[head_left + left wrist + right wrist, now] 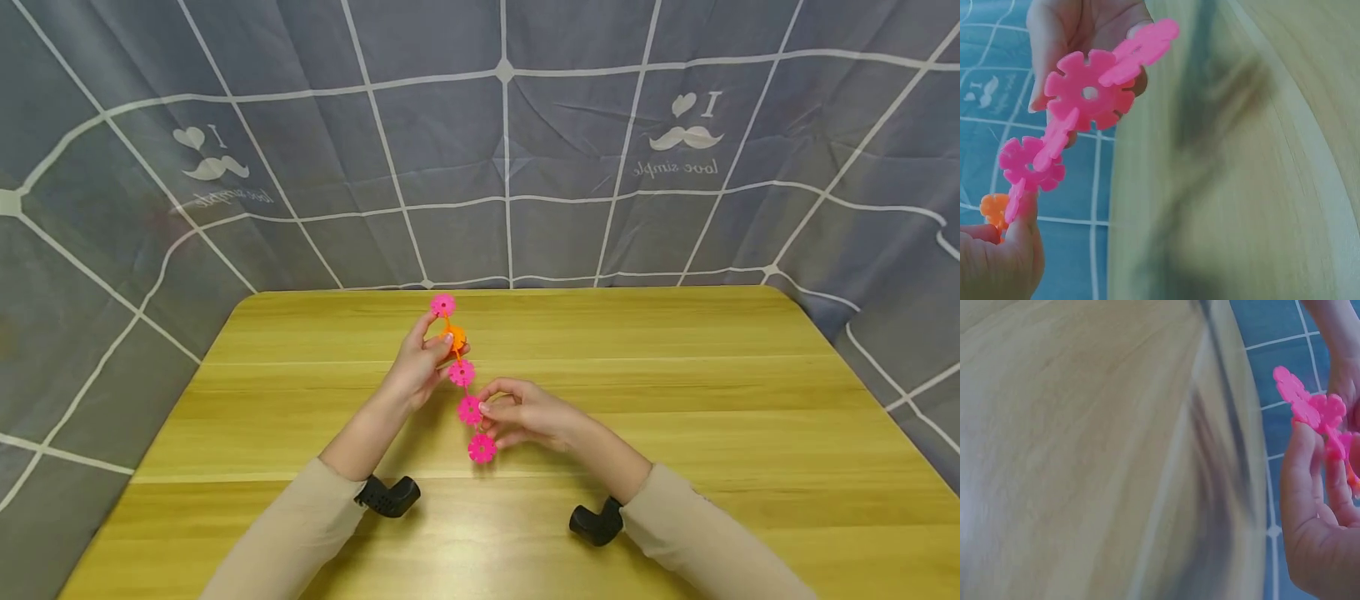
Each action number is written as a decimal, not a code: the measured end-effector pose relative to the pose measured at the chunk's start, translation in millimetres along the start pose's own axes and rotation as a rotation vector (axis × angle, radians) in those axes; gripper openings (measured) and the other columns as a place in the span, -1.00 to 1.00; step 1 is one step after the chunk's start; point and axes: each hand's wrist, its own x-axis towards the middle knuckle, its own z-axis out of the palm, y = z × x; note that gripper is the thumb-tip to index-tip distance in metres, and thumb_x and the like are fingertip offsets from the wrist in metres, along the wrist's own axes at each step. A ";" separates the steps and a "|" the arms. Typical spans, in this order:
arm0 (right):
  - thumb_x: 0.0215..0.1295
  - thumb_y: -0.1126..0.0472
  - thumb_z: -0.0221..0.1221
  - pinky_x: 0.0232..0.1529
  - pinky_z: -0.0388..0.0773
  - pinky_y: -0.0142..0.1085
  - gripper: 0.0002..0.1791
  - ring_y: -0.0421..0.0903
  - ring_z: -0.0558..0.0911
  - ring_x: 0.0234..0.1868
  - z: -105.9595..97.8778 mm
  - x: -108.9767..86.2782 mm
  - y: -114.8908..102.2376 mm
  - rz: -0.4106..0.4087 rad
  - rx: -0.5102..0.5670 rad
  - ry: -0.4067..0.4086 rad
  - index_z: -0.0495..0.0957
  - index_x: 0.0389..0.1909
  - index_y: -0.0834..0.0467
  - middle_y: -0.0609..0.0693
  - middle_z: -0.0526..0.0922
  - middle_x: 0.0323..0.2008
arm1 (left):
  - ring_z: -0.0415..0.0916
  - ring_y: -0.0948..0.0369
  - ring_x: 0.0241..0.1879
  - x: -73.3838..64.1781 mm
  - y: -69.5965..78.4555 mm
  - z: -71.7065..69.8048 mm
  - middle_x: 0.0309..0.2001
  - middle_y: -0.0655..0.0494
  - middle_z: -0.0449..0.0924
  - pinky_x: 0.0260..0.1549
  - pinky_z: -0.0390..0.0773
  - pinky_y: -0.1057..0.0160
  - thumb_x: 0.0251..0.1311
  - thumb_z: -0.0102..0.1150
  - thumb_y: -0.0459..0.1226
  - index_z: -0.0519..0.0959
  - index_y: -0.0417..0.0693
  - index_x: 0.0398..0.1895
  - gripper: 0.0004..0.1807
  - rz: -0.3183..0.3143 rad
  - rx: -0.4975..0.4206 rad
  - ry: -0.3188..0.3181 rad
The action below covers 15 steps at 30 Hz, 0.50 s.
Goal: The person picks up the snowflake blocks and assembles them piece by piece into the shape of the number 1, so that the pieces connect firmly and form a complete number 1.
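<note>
A chain of notched snowflake discs, pink [482, 448] with an orange disc [456, 337] near its far end, hangs between both hands above the table. My left hand [422, 363] pinches the chain at the orange disc, thumb on top. My right hand [534, 414] pinches a pink disc [470, 410] nearer the chain's close end. In the left wrist view the discs slot into one another at angles, one pink disc [1088, 90] facing the camera. The right wrist view shows the right hand [1322, 506] at the pink discs [1300, 397], partly hiding the orange part.
The wooden table [675, 400] spreads beneath both hands. A grey curtain [570, 167] with white lines hangs behind and at both sides. Black wrist mounts [390, 497] sit at the sleeve cuffs.
</note>
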 end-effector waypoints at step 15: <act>0.35 0.36 0.03 -0.49 0.59 -0.39 -0.79 -0.19 0.56 -0.54 2.8 30.1 12.0 0.070 0.049 0.222 0.34 -0.04 0.32 0.02 0.54 -0.52 | 0.42 0.27 -0.38 51.8 -19.7 -2.3 -0.31 0.06 0.21 -0.54 0.46 0.46 0.32 -0.15 -0.53 0.05 -0.05 0.43 -0.37 -0.027 0.188 -0.021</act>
